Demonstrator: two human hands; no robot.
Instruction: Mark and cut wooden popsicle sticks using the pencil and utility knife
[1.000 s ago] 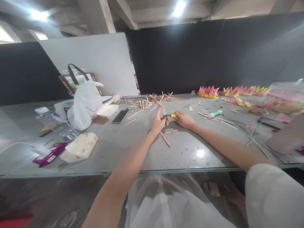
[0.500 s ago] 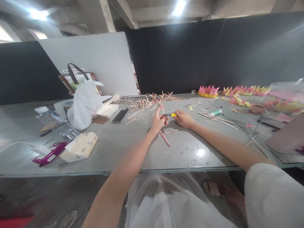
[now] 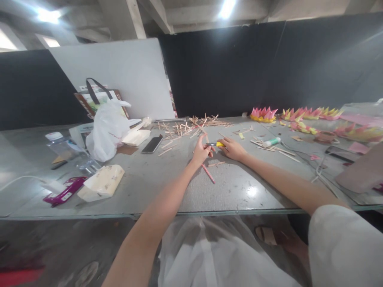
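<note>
Yellow-handled tool (image 3: 220, 144) sits mid-frame, gripped in the right hand (image 3: 233, 150), fingers closed round the handle, dark end pointing left into the left hand (image 3: 200, 152). Left hand pinches a thin wooden stick (image 3: 206, 138), roughly upright; tool's end meets it or lies just beside it, can't tell which. Tool type too small to make out.

Both hands low over the grey tabletop (image 3: 167, 187), centre of frame. Red-and-white striped rod (image 3: 208, 174) slants down just below the left hand; short wooden pieces (image 3: 216, 164) lie to its right. Loose pile of wooden sticks (image 3: 187, 128) spreads behind the hands, upper centre. Phone (image 3: 152, 145) lies flat left of centre. White plastic bag (image 3: 104, 133) and clear bottle (image 3: 61, 146) at left; tissue pack (image 3: 102, 183) and purple power strip (image 3: 65, 192) lower left. Green-and-white glue stick (image 3: 271, 142) rests by more sticks, right of centre. Pink-and-yellow paper flowers (image 3: 263, 114) line the right rear.
</note>
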